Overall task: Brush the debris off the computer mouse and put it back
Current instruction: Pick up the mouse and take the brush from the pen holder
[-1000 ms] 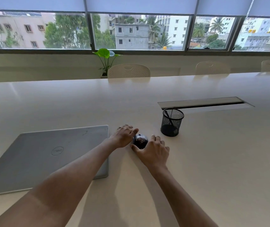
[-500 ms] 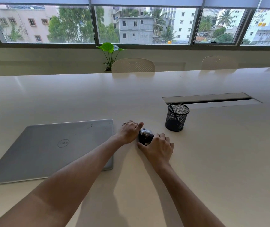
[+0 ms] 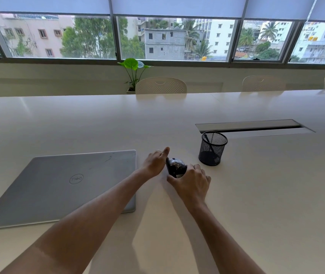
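A black computer mouse (image 3: pixel 175 166) with brownish crumbs on its back sits on the white table (image 3: pixel 256 194) between my two hands. My right hand (image 3: pixel 190 181) grips its near end, thumb on the left side and fingers curled over the right side. My left hand (image 3: pixel 155 162) lies against the mouse's left side with its fingers curled and its thumb pointing up and away; what its fingertips do is hidden.
A closed grey laptop (image 3: pixel 59 184) lies to the left of the hands. A black mesh pen cup (image 3: pixel 212 148) stands just right and beyond the mouse. A cable slot (image 3: pixel 252 126) is set in the table farther back. Chairs (image 3: pixel 160 86) line the far edge.
The mouse is more exposed and seems tipped up in my right hand. My left hand's thumb has risen beside it. The camera has shifted a little.
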